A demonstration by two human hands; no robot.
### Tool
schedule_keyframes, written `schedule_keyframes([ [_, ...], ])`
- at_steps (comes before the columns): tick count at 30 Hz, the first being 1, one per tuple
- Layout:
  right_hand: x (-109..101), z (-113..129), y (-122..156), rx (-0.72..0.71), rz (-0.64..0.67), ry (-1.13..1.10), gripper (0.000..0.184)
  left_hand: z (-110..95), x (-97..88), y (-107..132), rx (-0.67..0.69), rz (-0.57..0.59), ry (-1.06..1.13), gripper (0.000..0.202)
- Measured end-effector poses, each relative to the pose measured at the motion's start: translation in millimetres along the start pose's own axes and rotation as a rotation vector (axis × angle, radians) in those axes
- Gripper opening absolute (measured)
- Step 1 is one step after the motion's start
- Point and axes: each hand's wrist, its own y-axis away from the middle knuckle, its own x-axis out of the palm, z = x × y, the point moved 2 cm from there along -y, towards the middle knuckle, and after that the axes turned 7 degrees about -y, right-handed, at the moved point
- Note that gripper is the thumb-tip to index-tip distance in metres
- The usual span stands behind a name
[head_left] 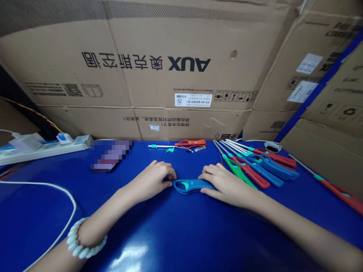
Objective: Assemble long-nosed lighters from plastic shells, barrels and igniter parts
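Observation:
A blue stick lighter with a green trigger in its loop lies crosswise at the middle of the blue table, between my two hands. My right hand is closed around its handle end, thumb on the near side and fingers on the far side. At the loop end, my left hand has its fingers curled in a pinch. The lighter's metal tube does not show; my left fingers cover that end. A beaded bracelet circles my left wrist.
Several red, blue and green stick lighters are bunched at right, with a lone red one beyond. Behind lie an opened red lighter and small parts. A phone, power strip and white cable are left; cartons wall the back.

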Motion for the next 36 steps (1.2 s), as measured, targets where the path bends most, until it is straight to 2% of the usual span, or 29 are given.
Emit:
schedule_keyframes([
  [11,2.9,-4.7,0.5,0.008,0.049,0.008,0.027,-2.7,0.7,-1.5,0.006,-0.011,-0.008,0.013],
  [27,5.5,-4.4,-3.6,0.009,0.053,0.117,0.030,-4.0,4.5,-2.4,-0.005,-0.029,-0.030,0.013],
  [36,4.9,-1.5,-8.2,0.059,0.111,0.030,0.034,-3.3,6.0,-5.2,-0.014,0.016,-0.037,0.015],
])
